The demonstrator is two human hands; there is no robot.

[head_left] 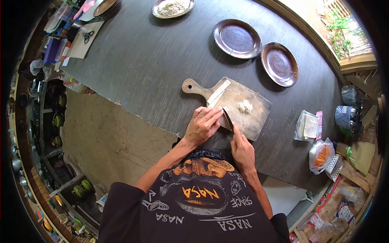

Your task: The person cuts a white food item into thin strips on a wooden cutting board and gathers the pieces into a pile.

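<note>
A wooden cutting board (253, 97) with a round-ended handle lies on the dark table near its front edge. My left hand (203, 123) is closed on pale strips at the board's front edge, fingertips beside the blade. Closed round the handle of a dark-bladed knife (228, 119) is my right hand (242, 150); the blade rests near the left fingertips. Long pale strips (219, 92) lie on the board above my left hand. To the right of them sits a small heap of thin cut pale pieces (244, 106).
Two brown oval plates (237, 39) (279, 65) stand behind the board. A plate of pale shreds (172, 7) is at the back. Plastic packs (306, 126) and a bag of carrots (322, 156) lie right; scissors (87, 37) lie on a board at far left.
</note>
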